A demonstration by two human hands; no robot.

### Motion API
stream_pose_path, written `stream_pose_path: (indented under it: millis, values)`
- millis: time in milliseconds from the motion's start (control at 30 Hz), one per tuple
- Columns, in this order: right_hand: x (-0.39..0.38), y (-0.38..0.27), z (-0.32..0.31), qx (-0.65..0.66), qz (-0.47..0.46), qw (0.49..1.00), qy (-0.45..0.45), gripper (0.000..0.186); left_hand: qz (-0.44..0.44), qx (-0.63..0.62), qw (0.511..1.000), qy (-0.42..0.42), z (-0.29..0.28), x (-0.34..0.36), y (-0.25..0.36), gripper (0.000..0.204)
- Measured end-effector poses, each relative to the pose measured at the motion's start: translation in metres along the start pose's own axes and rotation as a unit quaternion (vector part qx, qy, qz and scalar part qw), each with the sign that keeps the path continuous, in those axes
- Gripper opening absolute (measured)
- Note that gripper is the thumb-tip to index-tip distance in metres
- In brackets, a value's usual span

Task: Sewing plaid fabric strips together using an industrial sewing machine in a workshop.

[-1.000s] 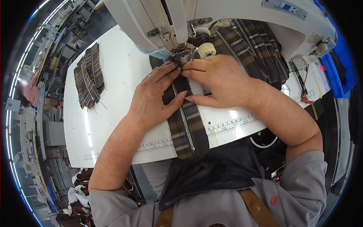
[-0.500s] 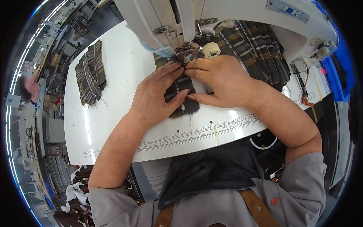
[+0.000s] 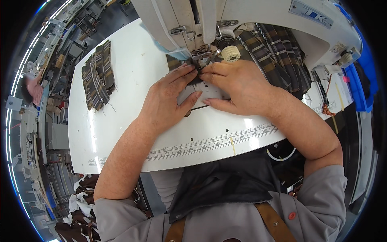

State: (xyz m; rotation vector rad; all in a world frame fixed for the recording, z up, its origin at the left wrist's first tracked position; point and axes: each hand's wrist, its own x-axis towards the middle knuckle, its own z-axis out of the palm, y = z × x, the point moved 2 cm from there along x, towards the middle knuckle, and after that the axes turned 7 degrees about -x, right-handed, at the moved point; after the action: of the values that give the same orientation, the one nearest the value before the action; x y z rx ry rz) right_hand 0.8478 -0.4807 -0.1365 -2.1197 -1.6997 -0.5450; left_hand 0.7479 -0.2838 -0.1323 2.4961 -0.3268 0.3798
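Observation:
A dark plaid fabric piece lies under the presser-foot area of a white sewing machine. Only its far left part and a short near edge show; my hands cover much of the rest. My left hand rests palm down, its fingertips on the cloth just left of the needle area and its thumb out over the metal plate. Opposite it, my right hand lies with its fingers stretched to the cloth's near edge and its thumb apart. Neither hand wraps round anything.
Plaid pieces with a zipper lie at the table's left. More zippered plaid pieces are stacked under the machine arm. A printed ruler runs along the white table's front edge. A blue bin stands at the right.
The fabric has slid away from me under the machine; its near end with the zipper tail no longer shows, and the metal plate is uncovered. My hands stay in nearly the same place.

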Motion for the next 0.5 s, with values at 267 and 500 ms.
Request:
stream_pose_path:
  millis: [267,500]
  values:
    - [0.000,0.000,-0.002,-0.001,0.007,1.000,-0.010,0.043,-0.034,0.019,0.999,-0.005,0.000,0.006,-0.005,0.051]
    - [0.001,0.000,-0.002,-0.003,0.002,1.000,0.001,0.041,0.062,0.120,0.988,0.073,0.001,0.007,-0.011,0.044]
